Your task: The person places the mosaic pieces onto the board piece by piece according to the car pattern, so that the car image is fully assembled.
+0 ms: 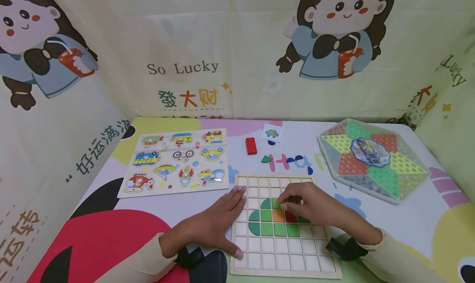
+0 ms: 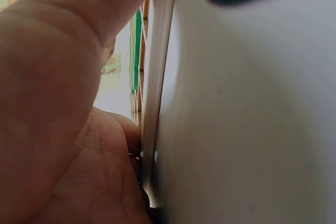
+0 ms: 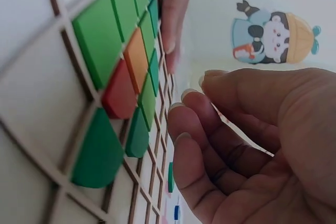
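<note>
A wooden grid board (image 1: 285, 273) lies on the table with a cluster of coloured tiles in its cells. Light green tiles (image 1: 280, 230), dark green rounded tiles (image 1: 254, 228), an orange tile (image 1: 278, 215) and a red tile (image 3: 121, 93) make up the cluster. My left hand (image 1: 217, 215) rests at the board's left edge, fingers extended over the rim and thumb spread towards the front. Over the cluster, my right hand (image 1: 315, 204) hovers with loosely bent fingers. In the right wrist view its thumb and fingertips hold nothing visible, apart from the tiles.
Behind the board are a red block (image 1: 251, 146), a small pattern card (image 1: 272, 133) and loose green (image 1: 266, 159) and dark blue pieces (image 1: 290, 160). A vehicle puzzle board (image 1: 194, 155) lies left, a hexagonal peg-patterned case (image 1: 334, 167) right. A printed curtain (image 1: 256, 81) hangs behind the table.
</note>
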Available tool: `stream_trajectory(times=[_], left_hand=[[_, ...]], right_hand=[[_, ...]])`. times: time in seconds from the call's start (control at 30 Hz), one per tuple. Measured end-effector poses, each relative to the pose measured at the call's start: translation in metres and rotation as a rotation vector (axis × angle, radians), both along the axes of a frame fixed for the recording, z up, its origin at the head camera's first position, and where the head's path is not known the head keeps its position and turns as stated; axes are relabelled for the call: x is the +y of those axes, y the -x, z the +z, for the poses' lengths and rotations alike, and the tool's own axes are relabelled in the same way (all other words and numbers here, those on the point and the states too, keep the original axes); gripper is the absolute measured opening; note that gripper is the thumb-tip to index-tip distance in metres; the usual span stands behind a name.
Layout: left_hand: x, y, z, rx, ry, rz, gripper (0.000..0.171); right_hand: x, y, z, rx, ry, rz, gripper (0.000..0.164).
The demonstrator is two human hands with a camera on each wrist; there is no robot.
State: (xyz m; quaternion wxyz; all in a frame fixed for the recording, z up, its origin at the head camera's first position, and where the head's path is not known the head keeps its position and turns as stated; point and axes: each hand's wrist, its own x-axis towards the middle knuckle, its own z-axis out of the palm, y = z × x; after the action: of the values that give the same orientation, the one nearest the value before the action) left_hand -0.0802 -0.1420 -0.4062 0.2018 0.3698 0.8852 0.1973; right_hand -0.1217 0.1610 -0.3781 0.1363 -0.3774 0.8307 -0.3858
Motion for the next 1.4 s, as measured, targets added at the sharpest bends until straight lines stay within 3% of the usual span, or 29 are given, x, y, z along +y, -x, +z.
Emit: stream_trajectory(times=[0.8, 1.07, 1.3, 1.4], left_hand=[[0.002, 0.0, 0.0, -0.004, 0.019, 0.007, 0.123], [0.001, 0.0, 0.001, -0.002, 0.013, 0.004, 0.123], [0.001, 0.0, 0.002, -0.004, 0.009, 0.004, 0.122], [0.001, 0.0, 0.002, -0.01, 0.013, 0.005, 0.122]], right_hand=[[-0.028, 0.064, -0.005, 0.037, 0.004, -0.218, 0.009], [-0.033, 0.084, -0.01, 0.008, -0.005, -0.295, 0.012], [-0.039, 0.097, -0.013, 0.087, -0.075, -0.335, 0.015], [-0.041, 0.101, -0.014, 0.08, -0.089, -0.35, 0.015]])
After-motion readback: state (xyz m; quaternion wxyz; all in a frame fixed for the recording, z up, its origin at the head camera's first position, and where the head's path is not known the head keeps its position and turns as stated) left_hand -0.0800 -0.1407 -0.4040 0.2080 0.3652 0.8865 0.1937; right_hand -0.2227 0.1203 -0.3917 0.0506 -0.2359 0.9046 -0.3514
